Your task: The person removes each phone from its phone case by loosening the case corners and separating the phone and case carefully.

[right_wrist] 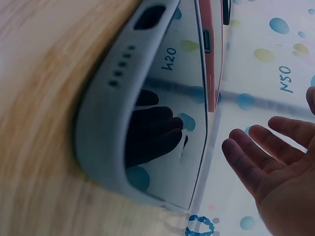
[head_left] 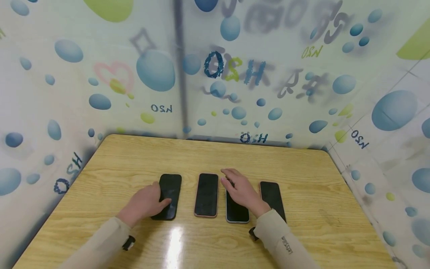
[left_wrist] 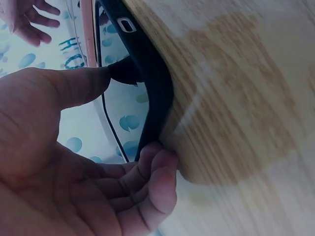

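On the wooden table, a black-cased smartphone (head_left: 172,188) lies face up at the left of a row. My left hand (head_left: 142,203) grips it by its left side, the thumb on the screen and the curled fingertips at the edge, as the left wrist view shows on the black case (left_wrist: 160,83). Over a smartphone in a pale grey case (head_left: 237,213) hovers my right hand (head_left: 243,191), its fingers extended and holding nothing. That hand appears mirrored in the screen (right_wrist: 167,108) in the right wrist view. Between these two lies a pink-edged smartphone (head_left: 206,196).
Another pink-edged smartphone (head_left: 273,198) lies at the right end of the row, partly covered by the right sleeve (head_left: 282,239). Bubble-patterned curtains (head_left: 215,104) hang behind and beside the wooden table (head_left: 302,168). A light glare falls on its front.
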The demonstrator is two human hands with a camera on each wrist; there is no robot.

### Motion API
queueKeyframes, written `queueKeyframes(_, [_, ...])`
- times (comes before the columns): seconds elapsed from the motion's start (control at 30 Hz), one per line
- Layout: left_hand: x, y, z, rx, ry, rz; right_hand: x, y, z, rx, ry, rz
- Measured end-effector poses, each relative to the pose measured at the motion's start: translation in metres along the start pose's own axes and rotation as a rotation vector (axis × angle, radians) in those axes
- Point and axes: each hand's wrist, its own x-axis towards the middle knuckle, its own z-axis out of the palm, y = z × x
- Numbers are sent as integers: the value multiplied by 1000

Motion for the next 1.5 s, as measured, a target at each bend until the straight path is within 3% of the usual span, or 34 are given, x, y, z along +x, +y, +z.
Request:
queueKeyframes(0.3, [1,7,-1,-27,-5,-22,2,-3,4,1,7,-1])
queueKeyframes(0.8, [4,7,-1,-135,-56,-121,3,-6,6,36,4,8])
queueKeyframes(1.07, [5,8,-3,-131,-45,-122,4,-7,7,38,7,14])
queueKeyframes(1.5, [0,21,-11,-292,40,-66,6,-9,8,33,-15,18])
